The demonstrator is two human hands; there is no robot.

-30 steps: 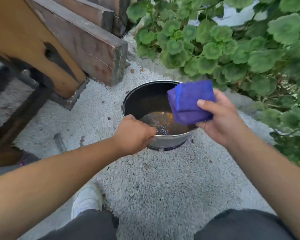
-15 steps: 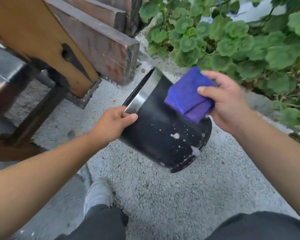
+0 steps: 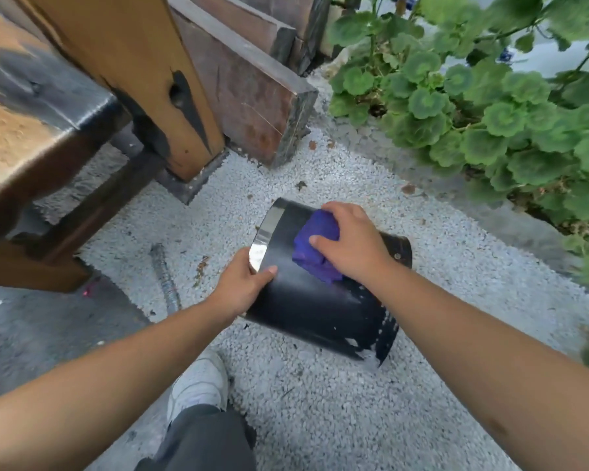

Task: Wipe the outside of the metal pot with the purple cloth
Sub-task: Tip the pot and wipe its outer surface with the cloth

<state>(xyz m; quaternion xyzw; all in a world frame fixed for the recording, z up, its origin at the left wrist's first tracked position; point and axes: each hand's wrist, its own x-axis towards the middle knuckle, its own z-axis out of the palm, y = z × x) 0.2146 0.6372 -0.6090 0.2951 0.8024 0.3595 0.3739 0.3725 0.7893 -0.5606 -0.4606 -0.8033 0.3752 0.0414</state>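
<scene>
Pot: pot (image 3: 306, 300) lies tipped on its side over the gravel (image 3: 320, 419), black outer wall facing up, shiny rim band pointing away toward the post; white flecks and scuffs mark the wall near the base end.
Cloth: purple cloth (image 3: 315, 246) sits bunched on the pot's upper wall, toward the rim end, touching the black surface.
Right hand: right hand (image 3: 351, 246) lies on top of the cloth, fingers curled over it and thumb hooked along its near side, pressing it onto the pot.
Left hand: left hand (image 3: 242, 283) grips the pot at the rim's near-left corner, thumb laid on the black wall, fingers wrapped under the rim edge and out of sight.
Post: tan wooden post (image 3: 143, 73) stands beyond and left of the pot, well apart from it, with dark charred patches.
Beams: stacked dark beams (image 3: 252, 90) lean just right of the post, beyond the pot.
Bench: wooden bench (image 3: 31, 130) stands further left of the pot.
Plant: green round-leaved plant (image 3: 473, 107) fills the ground beyond and right of the pot.
Shoe: white shoe (image 3: 198, 385) rests on the gravel near the pot, on the viewer's side, below a dark trouser leg (image 3: 204, 440).
Hose: grey ribbed hose (image 3: 165, 277) lies on the ground left of the pot, near the left hand.
</scene>
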